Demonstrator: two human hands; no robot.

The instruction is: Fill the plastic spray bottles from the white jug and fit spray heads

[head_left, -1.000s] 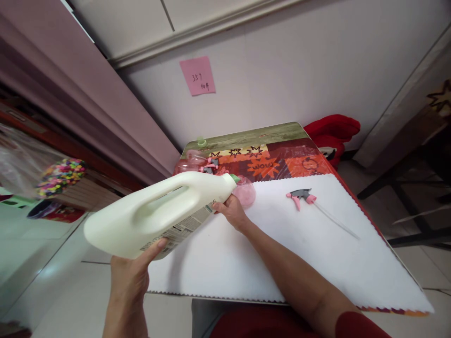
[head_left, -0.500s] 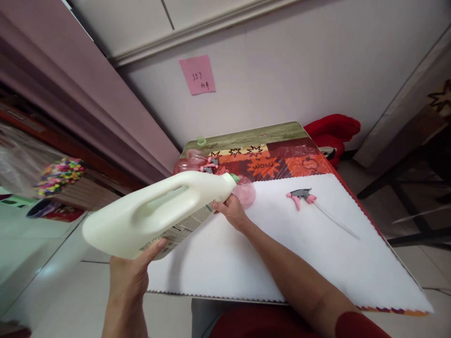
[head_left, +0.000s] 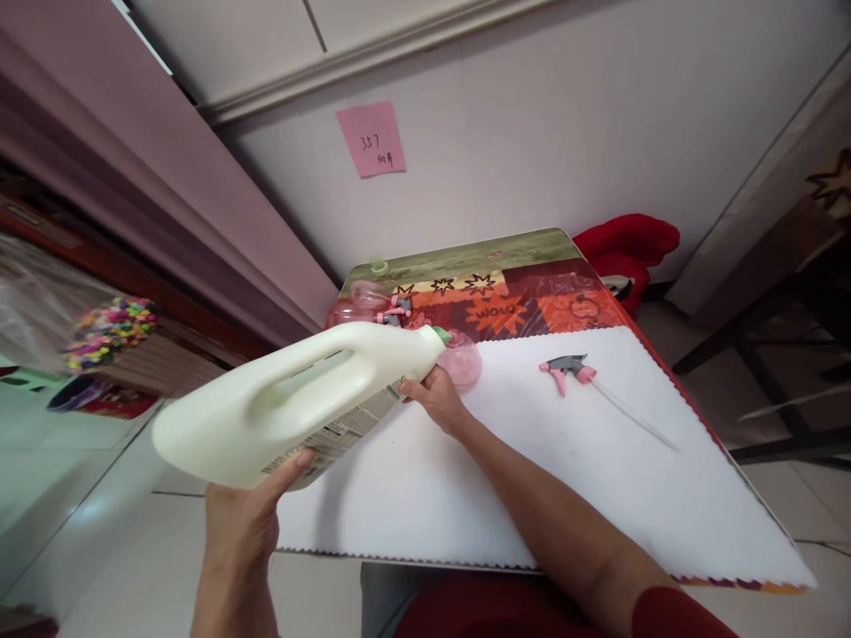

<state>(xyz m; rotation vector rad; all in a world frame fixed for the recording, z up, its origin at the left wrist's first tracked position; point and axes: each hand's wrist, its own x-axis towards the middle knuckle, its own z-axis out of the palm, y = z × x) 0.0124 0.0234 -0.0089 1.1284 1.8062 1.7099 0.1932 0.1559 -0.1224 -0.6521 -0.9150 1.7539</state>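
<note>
Both my hands hold a large pale green detergent jug tilted to the right, its green spout over a clear pink spray bottle on the white mat. My left hand grips the jug's underside near its base, thumb on the printed label. My right hand is closed round the underside of its neck end. Whether liquid flows is hidden. A grey-and-pink trigger spray head with a clear tube lies to the right on the mat.
Other spray bottles with pink-and-grey heads lie at the back left of the table. Behind them is a green cap. A white mat covers the table's front. A stool and a red plush item stand to the right.
Hardly anything differs. The jug's base end sits very slightly further left and the view has shifted a little; both hands keep their grip.
</note>
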